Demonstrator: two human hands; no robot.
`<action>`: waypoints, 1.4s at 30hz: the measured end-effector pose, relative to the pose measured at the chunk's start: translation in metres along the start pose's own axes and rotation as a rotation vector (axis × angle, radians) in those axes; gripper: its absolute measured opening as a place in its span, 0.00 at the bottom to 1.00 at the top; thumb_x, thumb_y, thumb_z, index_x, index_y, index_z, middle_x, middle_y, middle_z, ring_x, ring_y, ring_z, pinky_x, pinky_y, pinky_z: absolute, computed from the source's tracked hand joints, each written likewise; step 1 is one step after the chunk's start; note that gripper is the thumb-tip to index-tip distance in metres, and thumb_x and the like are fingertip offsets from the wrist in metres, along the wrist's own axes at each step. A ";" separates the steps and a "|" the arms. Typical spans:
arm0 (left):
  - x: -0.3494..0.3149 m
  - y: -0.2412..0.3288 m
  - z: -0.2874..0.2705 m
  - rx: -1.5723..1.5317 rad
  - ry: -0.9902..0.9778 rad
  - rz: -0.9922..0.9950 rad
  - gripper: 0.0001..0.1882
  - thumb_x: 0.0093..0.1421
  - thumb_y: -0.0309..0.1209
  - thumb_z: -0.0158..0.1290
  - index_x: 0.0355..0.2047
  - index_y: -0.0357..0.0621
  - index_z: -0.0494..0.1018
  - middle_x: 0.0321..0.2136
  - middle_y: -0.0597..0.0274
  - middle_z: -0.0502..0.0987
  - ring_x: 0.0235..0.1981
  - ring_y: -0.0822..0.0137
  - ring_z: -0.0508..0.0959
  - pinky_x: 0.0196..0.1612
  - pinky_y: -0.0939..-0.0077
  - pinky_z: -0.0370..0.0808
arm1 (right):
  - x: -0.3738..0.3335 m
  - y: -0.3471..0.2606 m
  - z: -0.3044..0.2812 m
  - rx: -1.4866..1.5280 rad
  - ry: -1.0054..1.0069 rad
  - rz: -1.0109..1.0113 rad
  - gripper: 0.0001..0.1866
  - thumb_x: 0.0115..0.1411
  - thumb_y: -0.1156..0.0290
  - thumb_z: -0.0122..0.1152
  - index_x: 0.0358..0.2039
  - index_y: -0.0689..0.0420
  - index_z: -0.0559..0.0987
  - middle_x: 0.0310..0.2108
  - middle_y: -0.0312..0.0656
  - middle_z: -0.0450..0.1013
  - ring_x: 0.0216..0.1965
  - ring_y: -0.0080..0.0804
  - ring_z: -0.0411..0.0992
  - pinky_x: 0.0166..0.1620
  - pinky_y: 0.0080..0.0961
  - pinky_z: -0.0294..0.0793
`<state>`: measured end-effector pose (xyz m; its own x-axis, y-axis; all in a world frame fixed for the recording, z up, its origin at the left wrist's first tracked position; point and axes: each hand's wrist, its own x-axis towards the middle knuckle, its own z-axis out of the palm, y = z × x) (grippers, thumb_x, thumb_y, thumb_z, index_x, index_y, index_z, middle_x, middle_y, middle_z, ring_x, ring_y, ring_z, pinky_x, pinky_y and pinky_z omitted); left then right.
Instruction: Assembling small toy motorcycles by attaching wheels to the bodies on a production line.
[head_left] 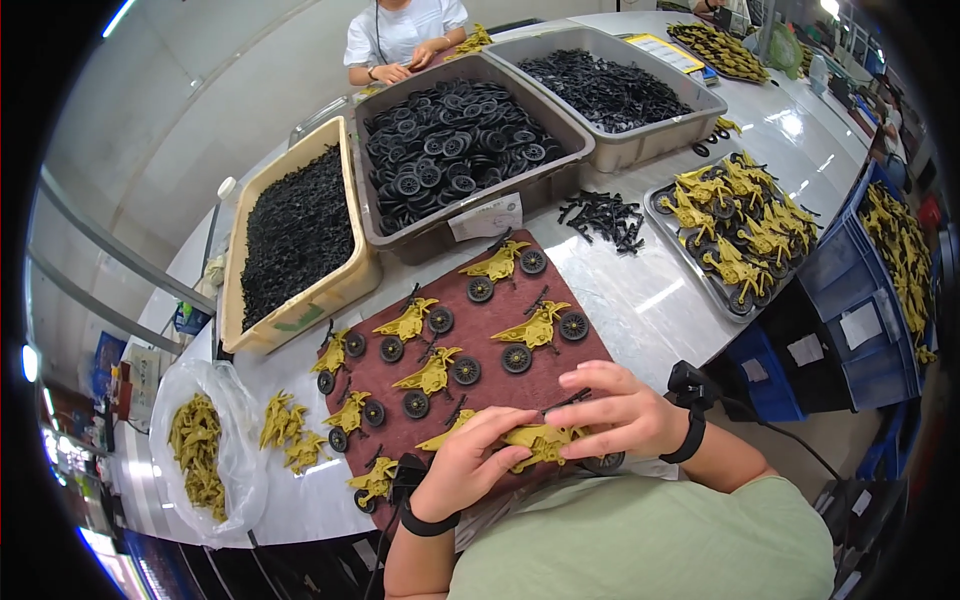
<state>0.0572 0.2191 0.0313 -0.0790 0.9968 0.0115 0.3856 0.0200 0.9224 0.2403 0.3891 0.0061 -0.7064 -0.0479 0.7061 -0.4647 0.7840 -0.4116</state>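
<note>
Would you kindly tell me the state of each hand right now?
Left hand: closed on a yellow toy motorcycle body.
Right hand: half-curled at the body's right end; whether it grips cannot be told.

Toy motorcycles (428, 374) lay on a centre-frame mat (500, 392), bins (400, 238) behind it. A tray (691, 263) sat upper right, a bag (243, 460) lower left.

Cannot read any print on the white label (487, 218) along the wheel tub's (548, 196) near edge.
</note>
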 end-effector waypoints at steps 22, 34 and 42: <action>0.015 -0.028 0.045 0.735 0.185 0.336 0.20 0.52 0.27 0.60 0.45 0.32 0.72 0.34 0.54 0.77 0.33 0.58 0.78 0.35 0.70 0.75 | -0.028 0.016 0.010 0.259 -0.122 0.757 0.25 0.59 0.61 0.61 0.51 0.64 0.70 0.40 0.54 0.74 0.41 0.49 0.73 0.45 0.34 0.72; 0.015 -0.025 0.049 0.330 0.235 0.141 0.18 0.51 0.24 0.60 0.43 0.37 0.73 0.30 0.56 0.74 0.31 0.60 0.76 0.35 0.73 0.74 | -0.022 0.012 0.002 0.403 -0.050 0.832 0.21 0.56 0.68 0.63 0.49 0.62 0.73 0.40 0.48 0.73 0.43 0.42 0.72 0.47 0.30 0.70; 0.010 -0.030 0.052 -0.048 0.392 0.005 0.19 0.50 0.23 0.62 0.43 0.37 0.75 0.35 0.60 0.76 0.35 0.69 0.76 0.39 0.79 0.72 | -0.014 0.006 -0.001 0.393 -0.054 0.781 0.22 0.53 0.74 0.64 0.49 0.60 0.73 0.43 0.46 0.72 0.46 0.40 0.71 0.49 0.30 0.69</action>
<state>0.0926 0.2325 -0.0163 -0.4256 0.8917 0.1540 0.3439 0.0020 0.9390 0.2480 0.3952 -0.0056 -0.9190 0.3769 0.1153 0.0192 0.3349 -0.9421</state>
